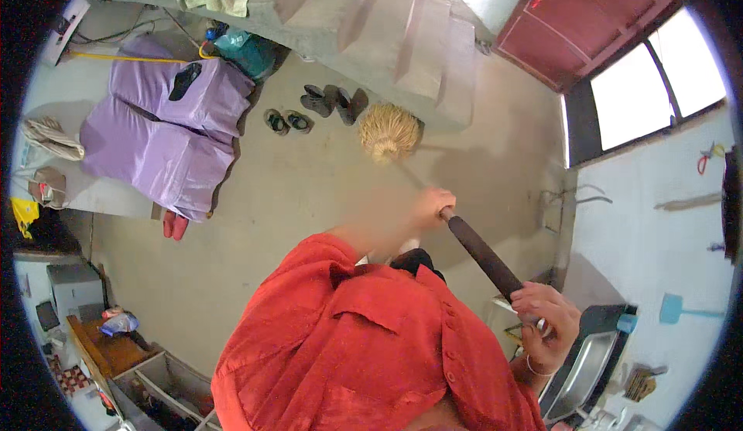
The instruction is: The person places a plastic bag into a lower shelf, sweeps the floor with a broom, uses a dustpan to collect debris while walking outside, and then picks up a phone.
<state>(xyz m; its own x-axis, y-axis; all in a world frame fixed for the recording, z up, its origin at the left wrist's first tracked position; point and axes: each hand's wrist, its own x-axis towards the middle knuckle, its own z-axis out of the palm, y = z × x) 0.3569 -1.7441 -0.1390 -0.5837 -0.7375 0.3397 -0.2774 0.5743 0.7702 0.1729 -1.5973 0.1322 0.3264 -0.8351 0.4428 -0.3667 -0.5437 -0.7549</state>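
A view from the head looks down over a person in a red shirt (371, 354) standing on a bare concrete floor (309, 191) and holding a broom (433, 191) with both hands.

The left hand (432, 203) grips the broom handle lower down, fingers wrapped closed around it; this hand is blurred, so the exact finger placement is hard to make out. The right hand (546, 326) grips the upper end of the dark handle, fingers (534, 299) curled shut over it, with a thin bracelet at the wrist.

The handle runs on a slant from the right hand's fingers, up and left through the left hand's fingers, and ends in a round straw-coloured bristle head (388, 131) resting on the floor well beyond the left fingertips, at the foot of a concrete staircase (402, 29).

Just left of the bristles, two pairs of shoes (313, 110) sit on the floor. Further left lies a purple cloth-covered bundle (170, 129), well apart from both hands. Just right of and below the right hand's fingers is a metal sink (588, 365). A window (658, 83) is above the right hand, on the white wall.
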